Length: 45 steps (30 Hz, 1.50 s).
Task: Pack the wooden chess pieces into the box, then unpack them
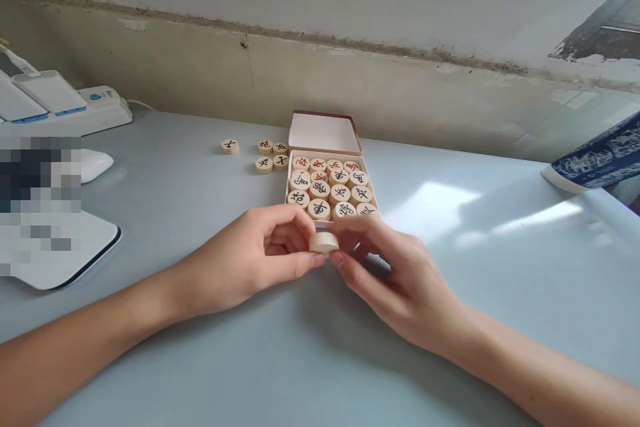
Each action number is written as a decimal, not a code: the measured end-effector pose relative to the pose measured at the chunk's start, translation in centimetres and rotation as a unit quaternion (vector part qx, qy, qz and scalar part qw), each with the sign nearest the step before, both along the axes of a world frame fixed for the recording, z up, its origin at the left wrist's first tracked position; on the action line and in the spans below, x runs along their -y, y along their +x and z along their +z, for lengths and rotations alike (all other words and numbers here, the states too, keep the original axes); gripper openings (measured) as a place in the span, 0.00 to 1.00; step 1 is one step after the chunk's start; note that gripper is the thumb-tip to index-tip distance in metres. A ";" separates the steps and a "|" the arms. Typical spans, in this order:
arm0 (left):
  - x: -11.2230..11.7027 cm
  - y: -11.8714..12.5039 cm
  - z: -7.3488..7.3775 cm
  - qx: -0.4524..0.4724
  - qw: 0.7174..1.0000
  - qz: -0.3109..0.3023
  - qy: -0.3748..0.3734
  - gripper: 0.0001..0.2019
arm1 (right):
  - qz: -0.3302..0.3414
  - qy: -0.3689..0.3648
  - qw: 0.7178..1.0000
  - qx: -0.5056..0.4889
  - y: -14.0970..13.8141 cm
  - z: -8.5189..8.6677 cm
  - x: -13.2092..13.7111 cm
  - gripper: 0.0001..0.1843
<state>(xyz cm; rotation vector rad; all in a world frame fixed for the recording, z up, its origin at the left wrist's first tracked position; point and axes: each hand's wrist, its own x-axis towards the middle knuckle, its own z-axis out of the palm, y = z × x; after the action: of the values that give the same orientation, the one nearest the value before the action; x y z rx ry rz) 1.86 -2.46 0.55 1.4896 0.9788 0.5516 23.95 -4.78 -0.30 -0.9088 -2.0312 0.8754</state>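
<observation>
A person's left hand (250, 260) and right hand (400, 280) meet low over a grey table (300, 373), both grasping one pale wooden chess piece (324, 241) by the rim between thumbs and fingertips. The disc sits just in front of the near edge of an open box (324, 132), whose lid stands tipped back toward the wall. Inside, rows of boxed pieces (330, 187) marked in black and red lie tightly packed, faces up. Five loose pieces (264, 164) rest on the table to the left of the box, well apart from the hands. A white mouse (95, 163) lies at the far left.

Handled well, this looks like a job for a light pinch on the rim only. The disc is best kept level and close to the table, with knuckles clear of the packed rows so that none is nudged out of line.
</observation>
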 end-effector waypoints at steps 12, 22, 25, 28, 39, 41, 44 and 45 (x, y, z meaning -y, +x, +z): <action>-0.1 -0.2 0.6 0.029 0.999 0.013 -0.010 0.07 | -0.040 0.033 0.998 0.032 -0.1 0.1 -0.2 0.12; 0.3 0.1 0.3 0.013 1.000 0.008 0.024 0.10 | -0.034 0.025 0.998 0.053 0.0 0.1 0.0 0.04; 0.5 0.0 0.0 0.018 0.999 0.040 0.029 0.16 | -0.031 0.041 0.997 0.060 0.0 0.0 -0.1 0.06; 0.6 0.1 0.0 0.015 0.996 0.071 0.052 0.19 | -0.035 0.038 0.996 0.067 0.0 0.0 -0.1 0.06; 1.0 0.4 0.3 -0.005 0.992 0.051 0.118 0.10 | 0.030 -0.005 0.999 0.031 0.0 0.3 -0.2 0.05; 1.1 0.3 0.4 -0.003 0.991 0.048 0.122 0.10 | 0.039 -0.015 0.999 0.032 0.0 0.5 -0.3 0.03; 1.2 0.2 0.5 -0.002 0.986 0.036 0.163 0.07 | 0.035 -0.028 0.999 0.030 0.0 0.8 -0.4 0.08; 1.2 0.2 0.5 -0.006 0.981 0.029 0.192 0.05 | 0.026 -0.040 0.998 0.030 -0.1 1.0 -0.4 0.11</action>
<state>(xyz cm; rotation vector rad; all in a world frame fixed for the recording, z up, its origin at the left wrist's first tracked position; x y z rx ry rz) 2.09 -3.71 1.05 1.8110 0.9643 0.8093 23.90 -4.38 0.65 -0.9383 -2.0930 0.9741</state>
